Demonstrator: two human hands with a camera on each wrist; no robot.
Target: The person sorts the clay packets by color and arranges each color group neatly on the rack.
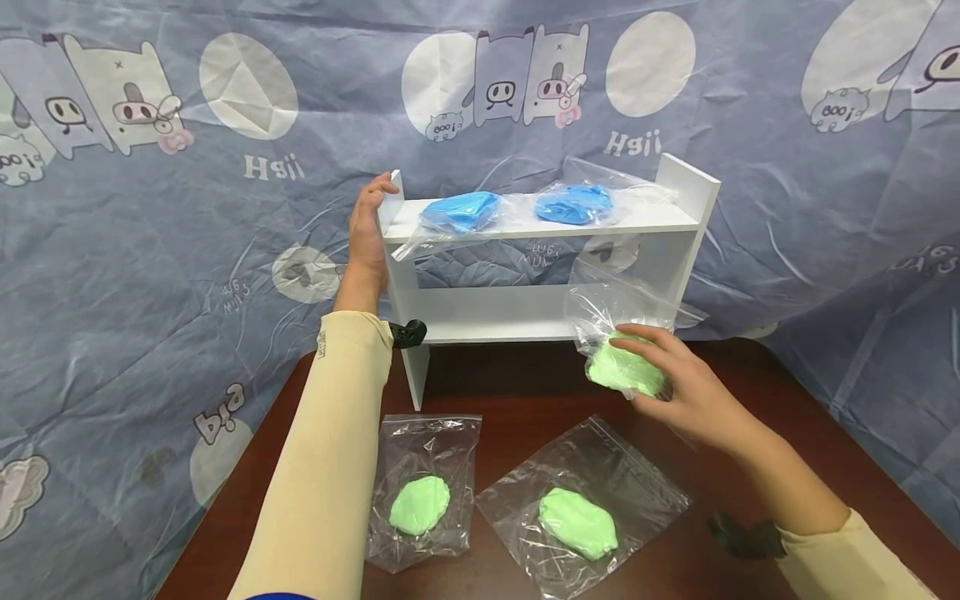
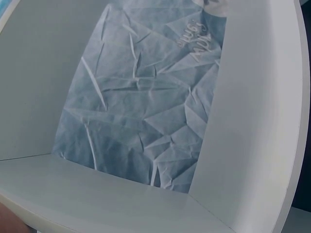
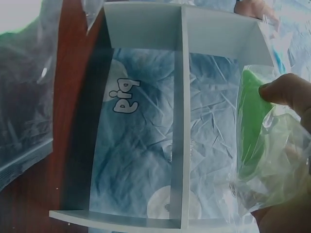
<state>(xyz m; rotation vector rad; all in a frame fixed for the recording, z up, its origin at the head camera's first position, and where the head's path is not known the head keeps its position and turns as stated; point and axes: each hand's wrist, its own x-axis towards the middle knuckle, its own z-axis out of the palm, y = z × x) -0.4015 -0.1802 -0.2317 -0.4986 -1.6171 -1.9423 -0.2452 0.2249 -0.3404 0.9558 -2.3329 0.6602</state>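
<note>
My left hand (image 1: 367,229) grips the left side panel of a small white two-tier shelf (image 1: 495,312), its fingertips over the panel's upper end. In the left wrist view a bit of that hand (image 2: 12,218) shows at the lower left corner. My right hand (image 1: 690,387) pinches a light green lump of clay in a clear plastic bag (image 1: 626,367) between thumb and fingers, in front of the lower shelf board's right end. The right wrist view shows the thumb or a finger (image 3: 286,94) pressed against the bagged green lump (image 3: 252,121). The bag's loose part stands up above it.
On the top board lie two bagged blue lumps, a left one (image 1: 461,210) and a right one (image 1: 573,204). Two bagged green lumps, one left (image 1: 420,505) and one right (image 1: 577,523), lie on the dark wooden table (image 1: 495,433). A printed cloth (image 1: 345,100) hangs behind the shelf.
</note>
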